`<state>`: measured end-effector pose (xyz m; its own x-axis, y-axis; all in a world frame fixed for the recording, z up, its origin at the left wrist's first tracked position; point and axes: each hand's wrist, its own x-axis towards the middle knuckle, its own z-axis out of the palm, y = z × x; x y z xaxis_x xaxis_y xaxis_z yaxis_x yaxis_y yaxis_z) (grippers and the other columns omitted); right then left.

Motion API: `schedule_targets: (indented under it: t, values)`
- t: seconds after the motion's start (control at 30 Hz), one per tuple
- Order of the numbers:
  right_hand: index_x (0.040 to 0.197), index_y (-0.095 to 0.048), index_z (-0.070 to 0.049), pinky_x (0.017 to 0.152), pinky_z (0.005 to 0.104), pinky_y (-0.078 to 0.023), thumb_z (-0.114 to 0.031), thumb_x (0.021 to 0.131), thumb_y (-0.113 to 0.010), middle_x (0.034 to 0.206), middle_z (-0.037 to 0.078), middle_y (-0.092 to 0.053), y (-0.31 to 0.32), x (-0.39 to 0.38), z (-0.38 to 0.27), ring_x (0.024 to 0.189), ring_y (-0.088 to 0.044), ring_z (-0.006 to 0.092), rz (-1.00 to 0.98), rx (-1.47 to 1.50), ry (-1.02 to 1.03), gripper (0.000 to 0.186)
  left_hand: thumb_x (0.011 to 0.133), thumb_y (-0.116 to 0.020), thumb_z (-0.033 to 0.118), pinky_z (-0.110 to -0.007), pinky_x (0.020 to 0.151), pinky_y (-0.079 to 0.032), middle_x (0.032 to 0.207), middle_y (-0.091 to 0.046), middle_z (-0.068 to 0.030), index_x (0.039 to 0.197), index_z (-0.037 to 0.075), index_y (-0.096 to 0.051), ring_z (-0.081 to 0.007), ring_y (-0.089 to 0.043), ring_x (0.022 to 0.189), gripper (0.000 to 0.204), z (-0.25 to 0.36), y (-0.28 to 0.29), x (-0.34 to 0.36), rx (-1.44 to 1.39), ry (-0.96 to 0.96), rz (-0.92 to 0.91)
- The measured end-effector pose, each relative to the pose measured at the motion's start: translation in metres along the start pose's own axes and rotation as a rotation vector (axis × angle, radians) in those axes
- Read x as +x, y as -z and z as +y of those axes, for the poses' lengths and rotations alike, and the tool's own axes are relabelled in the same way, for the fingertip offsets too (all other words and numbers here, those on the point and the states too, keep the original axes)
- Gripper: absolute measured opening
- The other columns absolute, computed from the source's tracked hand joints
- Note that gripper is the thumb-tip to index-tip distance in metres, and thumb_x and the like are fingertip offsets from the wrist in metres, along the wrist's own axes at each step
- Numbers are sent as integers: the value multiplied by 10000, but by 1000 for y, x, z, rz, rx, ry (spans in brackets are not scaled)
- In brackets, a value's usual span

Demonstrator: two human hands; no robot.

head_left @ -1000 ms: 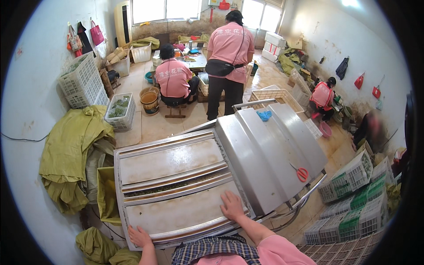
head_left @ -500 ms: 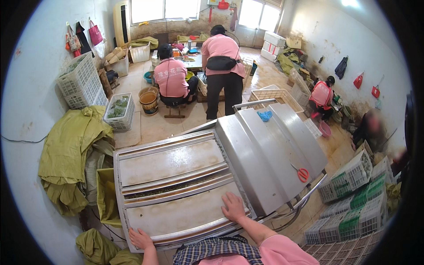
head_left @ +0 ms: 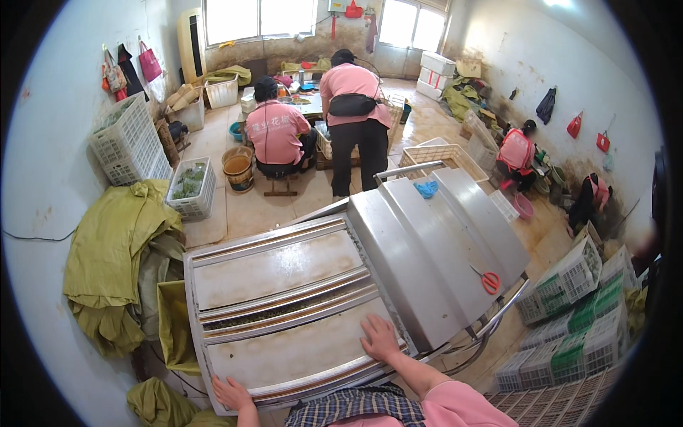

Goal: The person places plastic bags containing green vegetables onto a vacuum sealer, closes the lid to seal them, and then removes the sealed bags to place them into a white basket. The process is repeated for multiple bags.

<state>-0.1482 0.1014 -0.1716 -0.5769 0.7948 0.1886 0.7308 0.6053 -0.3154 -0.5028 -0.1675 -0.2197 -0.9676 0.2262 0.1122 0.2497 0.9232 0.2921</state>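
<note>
A wide metal machine top [head_left: 284, 274] with two flat panels fills the space before me. My left hand [head_left: 232, 393] lies with fingers spread on its near left edge, holding nothing. Farther right, my right hand [head_left: 379, 337] rests flat, fingers apart, on the right end of the near panel [head_left: 306, 339]. Between the two panels runs a slot [head_left: 292, 307] with small greenish bits showing in it. On the sloped steel cover [head_left: 434, 249] at the right lie red-handled scissors [head_left: 489, 282] and a crumpled blue glove or cloth [head_left: 427, 188].
Yellow-green sacks [head_left: 117, 263] are heaped at the left, beside a white crate of greenery [head_left: 191, 186]. Stacked white and green crates [head_left: 569, 341] stand at the right. Two people in pink work beyond the machine at a table [head_left: 309, 105]; others crouch along the right wall.
Both hands stay flat on the machine; the view has shifted slightly. The person at the far right has bent lower.
</note>
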Motion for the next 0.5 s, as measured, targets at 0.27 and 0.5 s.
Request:
schedule_targets:
  t: [0.27, 0.5]
  values:
    - [1288, -523, -122, 1070, 469, -281, -322, 821, -621, 1397, 146, -451, -4, -2, 2, 1329, -372, 303, -20, -14, -15, 517, 935, -533, 221, -454, 1006, -342, 1316, -512, -149, 1319, 37, -439, -318, -459, 1234, 436, -9, -14, 1, 27, 6, 18]
    - [1264, -546, -116, 1048, 473, -306, -302, 797, -640, 1367, 156, -472, -2, -1, 1, 1296, -407, 324, 12, -13, 0, 511, 925, -539, 214, -461, 995, -347, 1310, -516, -154, 1310, 37, -441, -325, -460, 1231, 435, -13, -17, 1, 25, -20, 42]
